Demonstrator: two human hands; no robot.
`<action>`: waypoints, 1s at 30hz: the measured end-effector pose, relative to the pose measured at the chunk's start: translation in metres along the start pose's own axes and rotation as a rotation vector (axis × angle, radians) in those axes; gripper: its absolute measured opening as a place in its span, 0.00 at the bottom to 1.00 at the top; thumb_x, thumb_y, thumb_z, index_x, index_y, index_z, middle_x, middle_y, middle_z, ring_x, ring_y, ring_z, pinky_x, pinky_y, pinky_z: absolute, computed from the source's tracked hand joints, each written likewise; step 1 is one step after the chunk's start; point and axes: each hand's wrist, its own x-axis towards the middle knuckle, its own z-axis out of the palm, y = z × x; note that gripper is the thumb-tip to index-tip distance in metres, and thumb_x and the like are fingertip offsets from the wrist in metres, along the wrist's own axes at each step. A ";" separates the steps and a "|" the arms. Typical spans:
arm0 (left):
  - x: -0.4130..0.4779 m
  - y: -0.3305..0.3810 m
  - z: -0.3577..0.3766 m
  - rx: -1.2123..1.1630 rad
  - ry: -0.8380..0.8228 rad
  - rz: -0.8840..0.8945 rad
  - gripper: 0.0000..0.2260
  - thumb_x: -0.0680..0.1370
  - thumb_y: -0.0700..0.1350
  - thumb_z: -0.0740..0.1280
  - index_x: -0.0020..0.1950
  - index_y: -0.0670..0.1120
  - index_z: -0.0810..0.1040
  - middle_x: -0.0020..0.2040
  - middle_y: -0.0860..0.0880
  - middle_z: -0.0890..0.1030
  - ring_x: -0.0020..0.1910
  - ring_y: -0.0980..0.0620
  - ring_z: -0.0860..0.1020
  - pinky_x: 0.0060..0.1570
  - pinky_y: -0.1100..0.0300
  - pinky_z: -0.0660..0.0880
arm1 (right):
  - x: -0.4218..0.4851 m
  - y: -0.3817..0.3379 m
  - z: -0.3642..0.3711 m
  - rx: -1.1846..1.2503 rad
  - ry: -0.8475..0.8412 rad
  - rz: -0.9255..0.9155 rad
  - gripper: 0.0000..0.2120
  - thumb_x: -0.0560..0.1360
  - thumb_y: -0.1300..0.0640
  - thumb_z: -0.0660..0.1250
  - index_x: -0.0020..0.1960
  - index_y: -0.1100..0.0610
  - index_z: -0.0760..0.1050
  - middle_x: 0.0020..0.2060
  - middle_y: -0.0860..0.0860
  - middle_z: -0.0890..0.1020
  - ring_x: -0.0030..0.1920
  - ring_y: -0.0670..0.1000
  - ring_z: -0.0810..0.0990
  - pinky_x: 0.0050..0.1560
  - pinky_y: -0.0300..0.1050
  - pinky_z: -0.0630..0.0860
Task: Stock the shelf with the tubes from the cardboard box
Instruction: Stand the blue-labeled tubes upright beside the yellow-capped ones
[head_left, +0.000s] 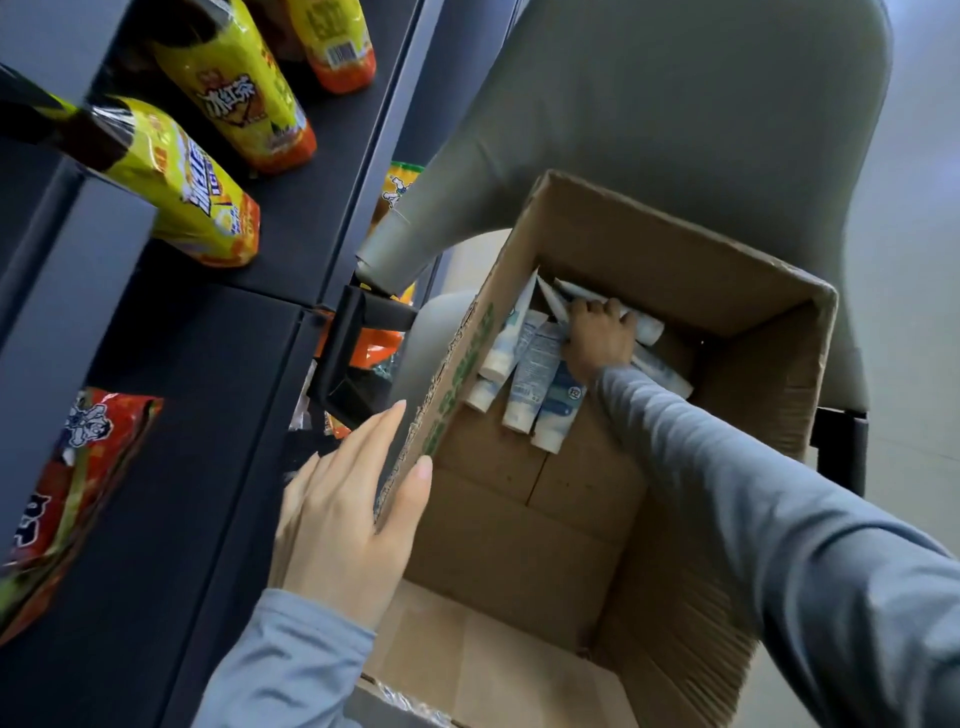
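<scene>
An open cardboard box (670, 244) stands on a grey chair, with several white and blue tubes (535, 379) lying in its far left corner. My right hand (600, 340) reaches deep into the box, fingers curled over the tubes at the far wall; which tube it grips is hidden by the hand. My left hand (345, 512) holds the box's left wall, thumb hooked inside the rim, straight fingers outside. The dark shelf (208, 374) stands to the left of the box.
Yellow bottled drinks (182, 176) lie on the upper shelf board and a red snack bag (67, 493) on the lower one. The grey chair (701, 114) has its back beyond the box and a black armrest (358, 338) against the shelf edge.
</scene>
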 end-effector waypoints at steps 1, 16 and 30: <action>0.000 0.001 0.001 -0.011 0.002 0.004 0.33 0.69 0.65 0.45 0.69 0.54 0.67 0.62 0.66 0.62 0.61 0.67 0.60 0.68 0.57 0.56 | 0.001 0.001 -0.002 0.044 -0.005 0.010 0.19 0.77 0.55 0.62 0.66 0.59 0.67 0.64 0.58 0.74 0.67 0.59 0.66 0.64 0.55 0.61; 0.011 0.017 0.023 -0.397 0.069 -0.080 0.10 0.77 0.43 0.65 0.56 0.52 0.77 0.50 0.59 0.80 0.50 0.65 0.76 0.48 0.80 0.66 | -0.111 0.024 -0.057 1.813 -0.415 0.077 0.16 0.69 0.54 0.71 0.56 0.53 0.78 0.53 0.53 0.83 0.53 0.52 0.82 0.54 0.49 0.79; 0.032 0.025 0.020 -0.839 -0.107 -0.264 0.08 0.69 0.41 0.71 0.45 0.50 0.77 0.40 0.55 0.83 0.39 0.62 0.81 0.38 0.71 0.76 | -0.184 -0.020 -0.086 1.884 -0.583 -0.109 0.19 0.64 0.59 0.74 0.51 0.61 0.70 0.47 0.55 0.84 0.47 0.52 0.84 0.46 0.42 0.80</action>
